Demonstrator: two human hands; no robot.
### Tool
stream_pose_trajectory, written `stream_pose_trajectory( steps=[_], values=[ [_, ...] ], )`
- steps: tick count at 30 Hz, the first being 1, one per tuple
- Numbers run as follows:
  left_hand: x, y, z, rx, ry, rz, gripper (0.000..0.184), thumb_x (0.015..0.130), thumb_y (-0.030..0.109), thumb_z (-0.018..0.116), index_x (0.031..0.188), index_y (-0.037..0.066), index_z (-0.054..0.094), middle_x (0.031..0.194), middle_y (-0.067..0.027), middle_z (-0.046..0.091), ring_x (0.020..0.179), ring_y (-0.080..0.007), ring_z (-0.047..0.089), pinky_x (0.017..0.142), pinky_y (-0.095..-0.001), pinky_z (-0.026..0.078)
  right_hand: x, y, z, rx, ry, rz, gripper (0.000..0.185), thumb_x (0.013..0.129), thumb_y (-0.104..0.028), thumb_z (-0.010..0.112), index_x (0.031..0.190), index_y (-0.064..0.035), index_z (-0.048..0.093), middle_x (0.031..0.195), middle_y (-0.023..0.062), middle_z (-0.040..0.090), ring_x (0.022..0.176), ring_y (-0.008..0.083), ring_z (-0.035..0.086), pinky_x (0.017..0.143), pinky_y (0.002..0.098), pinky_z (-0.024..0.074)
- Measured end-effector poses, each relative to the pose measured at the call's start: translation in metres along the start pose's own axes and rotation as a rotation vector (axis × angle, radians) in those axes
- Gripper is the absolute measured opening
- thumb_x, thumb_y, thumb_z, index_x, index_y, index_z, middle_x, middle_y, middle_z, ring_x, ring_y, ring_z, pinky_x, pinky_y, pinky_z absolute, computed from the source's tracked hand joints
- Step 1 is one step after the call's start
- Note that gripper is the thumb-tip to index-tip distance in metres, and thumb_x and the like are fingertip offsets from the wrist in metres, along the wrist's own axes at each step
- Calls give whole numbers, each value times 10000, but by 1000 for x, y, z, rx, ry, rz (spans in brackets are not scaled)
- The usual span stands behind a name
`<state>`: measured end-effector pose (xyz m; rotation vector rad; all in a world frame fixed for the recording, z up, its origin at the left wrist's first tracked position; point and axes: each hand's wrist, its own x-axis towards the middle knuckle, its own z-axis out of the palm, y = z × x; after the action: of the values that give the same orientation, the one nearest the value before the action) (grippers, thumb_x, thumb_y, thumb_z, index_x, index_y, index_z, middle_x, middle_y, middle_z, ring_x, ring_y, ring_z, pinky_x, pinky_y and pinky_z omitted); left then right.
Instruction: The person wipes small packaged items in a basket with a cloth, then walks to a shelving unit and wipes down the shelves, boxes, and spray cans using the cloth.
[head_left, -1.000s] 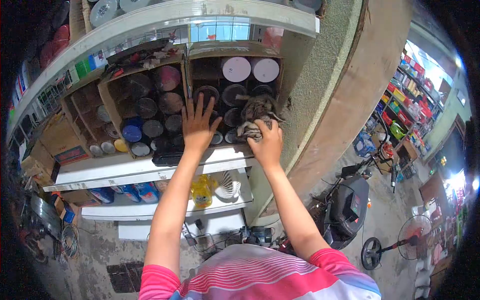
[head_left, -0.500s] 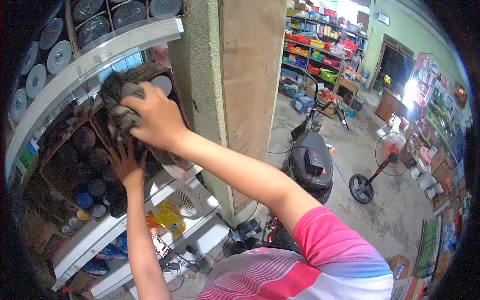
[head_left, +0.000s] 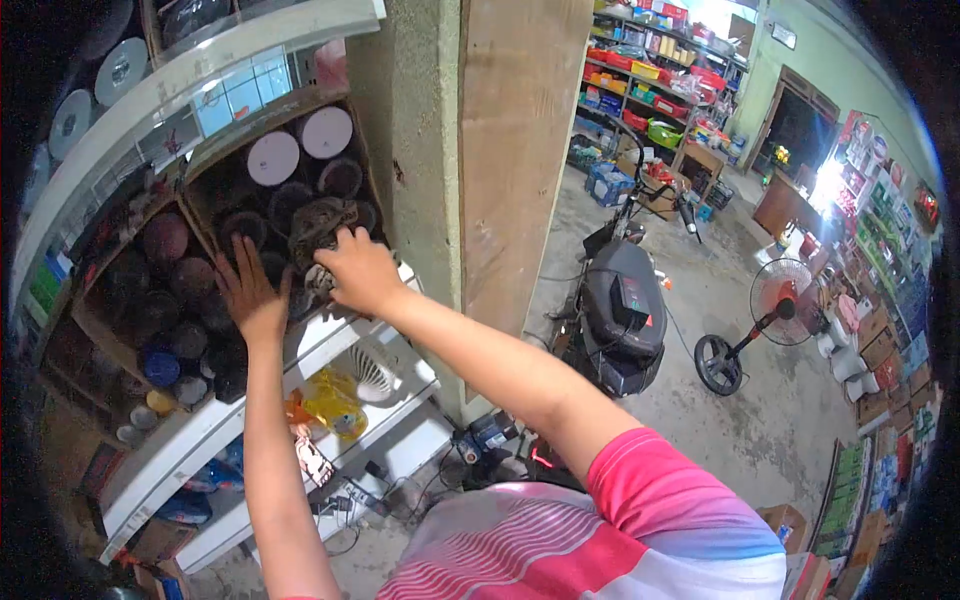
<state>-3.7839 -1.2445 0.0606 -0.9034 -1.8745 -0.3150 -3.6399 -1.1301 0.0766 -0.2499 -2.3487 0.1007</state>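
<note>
A crumpled dark grey-brown rag [head_left: 322, 222] is bunched under my right hand [head_left: 366, 270], whose fingers are closed around it. It rests on the can tops at the front right of an open cardboard box [head_left: 362, 150]. Two pale round can tops [head_left: 273, 158] stand out at the back of this box, while the other tops look dark and dusty. My left hand [head_left: 254, 298] lies with fingers spread on the dark cans at the box's front left, holding nothing. To its left, a second box holds more dark cans [head_left: 165, 240] and one with a blue top [head_left: 162, 368].
A white shelf unit [head_left: 300, 350] carries the boxes, with a yellow packet [head_left: 335, 402] on a lower level. Over the boxes runs a curved pale shelf edge [head_left: 230, 45]. A post [head_left: 425, 190] stands close right. Beyond are a scooter [head_left: 625, 305] and a fan [head_left: 785, 305].
My right hand has moved down and to the right with the rag, uncovering the pale can tops at the back. My left hand stays on the cans, and the view has shifted slightly.
</note>
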Motion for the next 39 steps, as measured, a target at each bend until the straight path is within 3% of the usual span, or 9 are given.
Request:
stream_pose_trajectory(
  steps=[4, 10, 12, 16, 18, 19, 30, 33, 39],
  values=[
    [1, 2, -2, -50, -47, -47, 686, 795, 430, 473, 1313, 48, 237, 1382, -87, 194, 1243, -345, 204, 1010, -446, 176, -8, 14, 0, 249, -352, 213, 426, 549, -212, 665, 956, -111, 592, 906, 176, 552, 886, 333, 527, 744, 397, 450],
    [-2, -9, -30, -585, -99, -162, 581, 834, 299, 439, 1327, 89, 215, 1365, -120, 225, 1255, -316, 190, 1027, -396, 136, 22, 0, -42, 527, -14, 126, 424, 544, -242, 667, 937, -104, 593, 894, 160, 546, 879, 325, 532, 781, 378, 427],
    [-3, -17, -33, -591, -52, -139, 532, 841, 249, 440, 1306, 62, 260, 1305, -166, 323, 1202, -334, 294, 991, -392, 216, 42, -21, -55, 538, 150, 51, 405, 549, -225, 659, 924, -92, 580, 892, 152, 515, 855, 328, 531, 748, 381, 434],
    [5, -9, -53, -850, -125, -405, 416, 835, 137, 448, 1219, -1, 367, 1146, -202, 483, 1033, -356, 472, 866, -349, 361, 66, -56, -53, 367, 353, -16, 416, 543, -164, 672, 941, -101, 569, 929, 160, 503, 834, 319, 533, 719, 366, 451],
    [5, 0, -65, -1158, 175, -613, 391, 833, 121, 446, 1193, -17, 378, 1135, -202, 484, 1032, -318, 478, 881, -339, 349, 65, -57, -21, 203, 143, -21, 440, 523, -174, 697, 940, -130, 562, 954, 164, 487, 856, 334, 520, 678, 395, 472],
    [4, 3, -61, -1186, 303, -637, 413, 817, 136, 471, 1188, -14, 372, 1152, -188, 453, 1072, -292, 433, 918, -344, 308, 56, -58, -10, 47, 254, -138, 446, 523, -191, 701, 942, -141, 558, 989, 157, 474, 878, 342, 501, 657, 405, 484],
    [-39, 30, -64, -816, 44, -192, 554, 786, 257, 520, 1233, -3, 321, 1238, -179, 346, 1162, -336, 296, 976, -409, 218, -9, -28, 30, 172, -180, -3, 344, 589, -150, 635, 930, -127, 595, 882, 144, 525, 837, 328, 526, 684, 399, 469],
    [-47, 32, -72, -835, 55, -198, 637, 780, 297, 530, 1272, 1, 254, 1279, -185, 284, 1190, -327, 257, 989, -402, 195, -2, -16, 3, 634, 32, 113, 453, 538, -204, 669, 965, -87, 573, 989, 137, 522, 925, 311, 519, 795, 364, 423],
    [-29, 38, -78, -937, 63, -328, 695, 784, 327, 535, 1299, 7, 195, 1303, -181, 238, 1212, -319, 227, 1004, -384, 168, 66, -31, -74, 508, 505, -83, 446, 524, -165, 687, 946, -109, 552, 990, 138, 488, 924, 323, 502, 759, 383, 436]
  ],
)
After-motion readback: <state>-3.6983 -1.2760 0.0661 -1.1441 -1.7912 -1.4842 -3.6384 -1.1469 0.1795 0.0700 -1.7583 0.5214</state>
